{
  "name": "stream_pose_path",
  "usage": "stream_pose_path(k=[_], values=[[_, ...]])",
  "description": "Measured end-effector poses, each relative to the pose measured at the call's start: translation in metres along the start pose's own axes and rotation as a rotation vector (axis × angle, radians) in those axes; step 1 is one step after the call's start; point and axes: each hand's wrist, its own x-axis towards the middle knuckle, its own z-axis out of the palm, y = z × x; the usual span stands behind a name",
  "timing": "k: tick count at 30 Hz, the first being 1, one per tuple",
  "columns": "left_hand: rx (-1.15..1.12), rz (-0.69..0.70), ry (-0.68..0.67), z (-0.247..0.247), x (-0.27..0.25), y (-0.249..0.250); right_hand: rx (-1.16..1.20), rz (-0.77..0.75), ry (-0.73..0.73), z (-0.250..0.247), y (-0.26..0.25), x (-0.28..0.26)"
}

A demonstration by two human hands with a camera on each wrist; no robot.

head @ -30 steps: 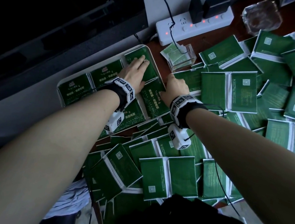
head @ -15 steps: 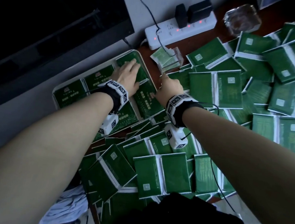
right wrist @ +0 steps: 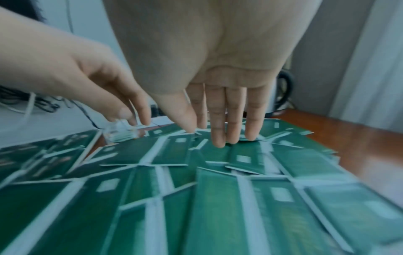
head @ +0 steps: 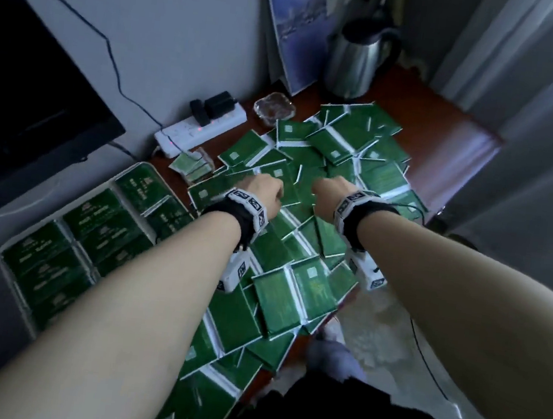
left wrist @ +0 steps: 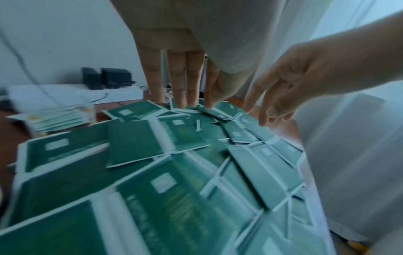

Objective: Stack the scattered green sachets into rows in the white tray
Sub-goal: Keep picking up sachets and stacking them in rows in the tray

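Note:
The white tray (head: 5,251) lies at the left, with green sachets (head: 101,224) set in rows inside it. To its right, a loose heap of green sachets (head: 296,294) covers the brown table. Both hands hover over the far middle of that heap, apart from the tray. My left hand (head: 261,190) reaches forward with straight fingers (left wrist: 185,96) whose tips are at the sachets' top layer. My right hand (head: 329,191) is beside it, its fingers (right wrist: 226,124) straight and pointing down at the heap. Neither hand holds a sachet. Motion blur hides whether the fingertips touch.
A white power strip (head: 201,128) with black plugs lies by the wall. A clear holder of pale sachets (head: 192,167) stands near the tray's far corner. A glass ashtray (head: 274,107), a steel kettle (head: 357,63) and a leaning poster (head: 296,22) stand behind. A dark screen (head: 21,104) is at the left.
Both hands have left the tray's far end and moved right, over the loose heap. The head view has pulled back and now shows the whole table.

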Motion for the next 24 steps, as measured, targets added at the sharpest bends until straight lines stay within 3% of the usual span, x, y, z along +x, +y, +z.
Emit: stream_pose_path(k=[3, 9, 15, 19, 24], values=[[-0.001, 0.021, 0.019, -0.005, 0.01, 0.05, -0.012, 0.048, 0.036, -0.005, 0.064, -0.014], [-0.009, -0.119, 0.0, 0.006, 0.044, 0.139, -0.039, -0.016, 0.072, -0.02, 0.183, -0.016], [-0.091, -0.123, -0.01, 0.028, 0.071, 0.235, -0.109, 0.022, 0.003, -0.029, 0.294, -0.011], [-0.087, -0.166, -0.01, 0.033, 0.089, 0.263, -0.137, 0.021, -0.05, -0.021, 0.336, 0.016], [-0.048, -0.193, -0.058, 0.049, 0.119, 0.273, -0.142, -0.078, -0.092, -0.008, 0.351, 0.051]])
